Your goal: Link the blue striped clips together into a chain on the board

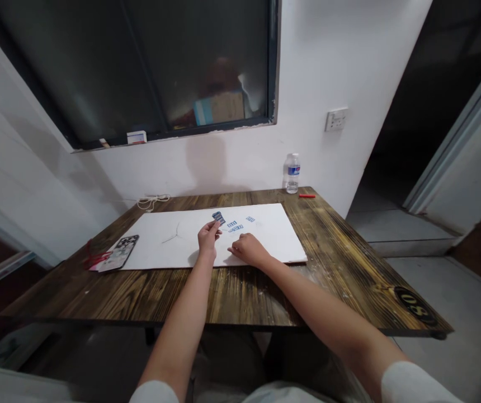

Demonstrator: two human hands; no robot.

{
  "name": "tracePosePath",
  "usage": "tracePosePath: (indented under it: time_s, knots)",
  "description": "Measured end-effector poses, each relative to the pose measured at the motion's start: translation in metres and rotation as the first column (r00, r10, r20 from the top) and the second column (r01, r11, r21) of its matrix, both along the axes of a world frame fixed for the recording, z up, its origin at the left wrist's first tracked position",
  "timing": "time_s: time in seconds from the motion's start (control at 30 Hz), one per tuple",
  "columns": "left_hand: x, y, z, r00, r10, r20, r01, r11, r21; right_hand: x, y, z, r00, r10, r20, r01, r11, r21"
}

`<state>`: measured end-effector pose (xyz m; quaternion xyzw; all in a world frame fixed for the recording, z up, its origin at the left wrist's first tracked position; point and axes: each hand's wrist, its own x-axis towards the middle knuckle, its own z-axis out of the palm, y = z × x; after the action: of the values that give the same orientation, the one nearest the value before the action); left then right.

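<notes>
My left hand [208, 237] is raised a little above a large white sheet [173, 246] on the wooden table [240, 291], pinching a small fan of blue-backed cards [219, 216]. My right hand [248, 249] rests knuckles-up on the sheet with its fingers curled down near the left hand. A few small blue cards [235, 226] lie face down on the sheet just beyond both hands, and one more card [250, 219] lies a bit to the right.
A phone [121, 252] with a red tassel lies at the sheet's left corner. A water bottle [292, 173] and a red pen [306, 196] stand at the table's far right, and a white cord [153, 201] at the far left. An open doorway is on the right.
</notes>
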<state>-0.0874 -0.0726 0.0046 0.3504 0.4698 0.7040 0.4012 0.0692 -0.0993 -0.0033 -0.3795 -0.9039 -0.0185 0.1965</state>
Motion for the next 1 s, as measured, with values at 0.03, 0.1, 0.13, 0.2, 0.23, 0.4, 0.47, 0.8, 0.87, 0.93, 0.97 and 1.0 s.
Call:
tracePosePath:
  time_s: [0.03,0.1,0.13,0.2,0.23,0.4,0.47,0.8,0.87,0.93,0.97,1.0]
  knots:
    - [0.0,0.0,0.0,1.0,0.002,-0.001,-0.002,1.0,-0.004,0.001,0.001,0.0,1.0,-0.011,-0.016,0.011,1.0,-0.019]
    - [0.0,0.0,0.001,1.0,0.009,-0.008,-0.009,1.0,-0.009,0.003,0.002,0.0,0.997,-0.042,-0.062,0.039,0.997,-0.061]
    - [0.0,-0.001,0.001,1.0,0.01,-0.013,-0.01,1.0,-0.01,0.005,0.003,0.0,0.994,-0.068,-0.089,0.061,0.995,-0.083]
    - [0.0,-0.001,0.001,1.0,0.009,-0.019,-0.009,1.0,-0.008,0.007,0.004,-0.001,0.982,-0.136,-0.134,0.12,0.985,-0.126]
    - [-0.001,-0.001,0.001,1.0,0.007,-0.02,-0.008,1.0,-0.009,0.009,0.005,-0.001,0.975,-0.17,-0.144,0.149,0.978,-0.146]
    - [-0.001,0.0,0.0,1.0,0.008,-0.025,-0.008,1.0,-0.01,0.011,0.006,-0.001,0.96,-0.265,-0.089,0.238,0.943,-0.233]
    - [-0.001,0.0,-0.001,0.999,0.01,-0.035,-0.01,1.0,-0.012,0.01,0.007,-0.001,0.959,-0.279,-0.045,0.256,0.924,-0.283]
    - [-0.001,0.0,-0.002,1.0,-0.003,-0.008,0.003,1.0,-0.006,0.001,0.01,-0.007,0.945,-0.327,-0.013,0.29,0.856,-0.428]
    - [0.0,0.0,-0.002,1.0,-0.002,-0.011,0.002,1.0,-0.009,0.002,0.01,-0.006,0.936,-0.353,-0.011,0.316,0.85,-0.422]
    - [0.0,0.0,-0.002,1.0,0.0,-0.021,0.0,1.0,-0.012,0.004,0.011,-0.005,0.931,-0.365,0.008,0.332,0.839,-0.432]
    - [0.0,0.0,-0.002,1.0,0.002,-0.028,-0.002,1.0,-0.015,0.004,0.011,-0.005,0.931,-0.364,0.022,0.336,0.832,-0.443]
    - [0.0,0.001,-0.003,0.999,0.004,-0.035,-0.005,1.0,-0.018,0.005,0.012,-0.005,0.932,-0.36,0.036,0.336,0.825,-0.454]
